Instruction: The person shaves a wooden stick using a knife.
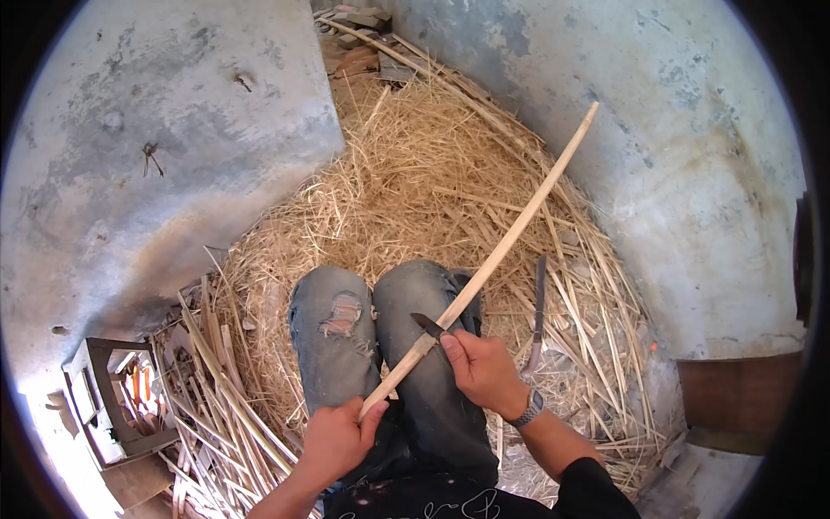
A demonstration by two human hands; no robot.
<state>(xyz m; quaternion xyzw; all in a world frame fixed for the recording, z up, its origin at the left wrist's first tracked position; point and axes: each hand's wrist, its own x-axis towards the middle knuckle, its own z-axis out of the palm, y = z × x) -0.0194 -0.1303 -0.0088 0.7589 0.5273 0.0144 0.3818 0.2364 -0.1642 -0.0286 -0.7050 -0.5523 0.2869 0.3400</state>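
A long pale strip of wood or bamboo (519,227) lies slantwise across the knees, its far end up to the right. My left hand (335,439) is closed round its near end. My right hand (486,370), with a watch on the wrist, is closed on a small dark-bladed knife (427,326). The blade rests on or just above the strip, beside a small band or pad (420,348) on the strip over the thigh. The knife's handle is hidden in the fingers.
Shavings (415,164) cover the floor between two plastered walls (683,173). A long blade with a handle (539,303) lies right of the knees. Split strips (225,381) are heaped at the left, near a wooden frame (112,441) holding orange-handled items. Bricks (367,19) sit at the back.
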